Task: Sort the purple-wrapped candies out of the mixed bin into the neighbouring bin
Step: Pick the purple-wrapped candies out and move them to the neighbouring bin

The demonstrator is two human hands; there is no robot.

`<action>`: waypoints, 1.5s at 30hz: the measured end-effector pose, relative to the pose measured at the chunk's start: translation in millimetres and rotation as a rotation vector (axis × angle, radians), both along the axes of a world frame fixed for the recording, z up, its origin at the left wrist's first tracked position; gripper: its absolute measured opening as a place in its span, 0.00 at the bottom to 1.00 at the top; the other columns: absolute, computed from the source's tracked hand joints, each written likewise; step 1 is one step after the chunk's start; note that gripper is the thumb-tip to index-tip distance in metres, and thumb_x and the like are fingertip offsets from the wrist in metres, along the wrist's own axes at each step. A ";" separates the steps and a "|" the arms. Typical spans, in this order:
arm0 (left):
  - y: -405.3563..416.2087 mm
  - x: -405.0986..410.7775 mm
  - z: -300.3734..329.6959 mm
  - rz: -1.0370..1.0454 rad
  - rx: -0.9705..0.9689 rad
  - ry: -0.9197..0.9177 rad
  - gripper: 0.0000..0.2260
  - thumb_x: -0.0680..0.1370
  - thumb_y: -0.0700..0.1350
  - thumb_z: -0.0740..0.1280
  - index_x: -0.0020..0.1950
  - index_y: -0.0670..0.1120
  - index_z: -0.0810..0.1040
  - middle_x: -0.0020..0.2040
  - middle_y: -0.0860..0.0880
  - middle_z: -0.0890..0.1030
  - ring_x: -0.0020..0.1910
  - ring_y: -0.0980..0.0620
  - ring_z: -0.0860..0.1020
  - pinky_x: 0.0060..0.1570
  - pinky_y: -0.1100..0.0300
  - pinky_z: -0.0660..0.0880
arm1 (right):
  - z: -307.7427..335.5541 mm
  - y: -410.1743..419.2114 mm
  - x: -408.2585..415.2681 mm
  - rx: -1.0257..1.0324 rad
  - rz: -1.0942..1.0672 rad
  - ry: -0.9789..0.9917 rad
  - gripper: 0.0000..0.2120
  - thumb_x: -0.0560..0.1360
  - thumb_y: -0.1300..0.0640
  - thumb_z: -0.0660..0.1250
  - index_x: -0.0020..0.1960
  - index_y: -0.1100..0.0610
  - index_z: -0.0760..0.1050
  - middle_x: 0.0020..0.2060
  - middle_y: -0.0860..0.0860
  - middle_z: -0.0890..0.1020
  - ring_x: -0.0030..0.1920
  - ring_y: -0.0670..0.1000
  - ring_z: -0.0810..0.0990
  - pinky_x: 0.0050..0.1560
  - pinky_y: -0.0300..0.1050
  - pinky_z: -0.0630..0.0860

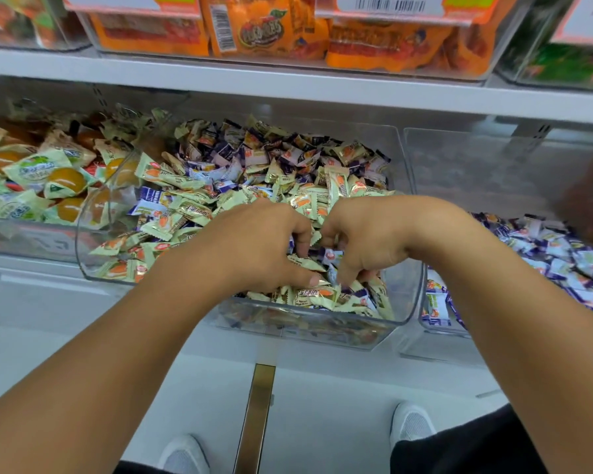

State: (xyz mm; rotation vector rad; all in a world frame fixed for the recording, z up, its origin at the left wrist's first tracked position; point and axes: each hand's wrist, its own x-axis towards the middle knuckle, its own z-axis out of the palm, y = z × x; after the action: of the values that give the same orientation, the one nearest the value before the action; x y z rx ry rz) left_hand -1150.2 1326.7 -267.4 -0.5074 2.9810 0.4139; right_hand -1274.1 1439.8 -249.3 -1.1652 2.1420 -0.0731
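Writing on wrappers: the candy wrappers have small print and little orange pictures, but the words are too small and blurry to read.
Writing up top: the orange snack bags [271, 29] on the upper shelf have big letters that are too blurry to read. One bag has a barcode, and a white tag above has a barcode too.
Mixed bin [83, 248]: a clear plastic bin in the middle, full of pale green-gold candies mixed with purple-wrapped candies [226, 150].
Neighbouring bin [435, 323]: a clear bin just to the right, holding a pile of purple and white candies.
Left hand [257, 244]: down in the mixed bin, fingers curled into the candies. I cannot tell if it is holding one.
Right hand [367, 237]: close beside the left hand, fingers curled and dug into the pile near a purple candy [329, 256]. I cannot tell if it grips it.
Other bin [31, 230]: on the left, with green packs and round orange sweets.
Shelf [288, 87]: white and flat, above the bins.
Floor [322, 405]: pale, with a gold strip down it. Two white shoes [412, 424] stand on it.
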 end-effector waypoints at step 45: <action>-7.0 -6.0 -0.7 -0.038 0.259 0.188 0.11 0.70 0.57 0.77 0.48 0.58 0.82 0.36 0.55 0.77 0.34 0.61 0.72 0.35 0.61 0.67 | 17.2 11.3 2.0 -0.066 0.064 0.337 0.11 0.76 0.54 0.72 0.40 0.59 0.77 0.32 0.52 0.79 0.32 0.52 0.76 0.31 0.41 0.70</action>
State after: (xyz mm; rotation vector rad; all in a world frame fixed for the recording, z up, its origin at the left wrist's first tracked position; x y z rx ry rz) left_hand -1156.2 1319.6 -268.2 -0.4055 3.0390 0.8747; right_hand -1272.1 1451.1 -232.1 -1.3624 2.4057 0.0890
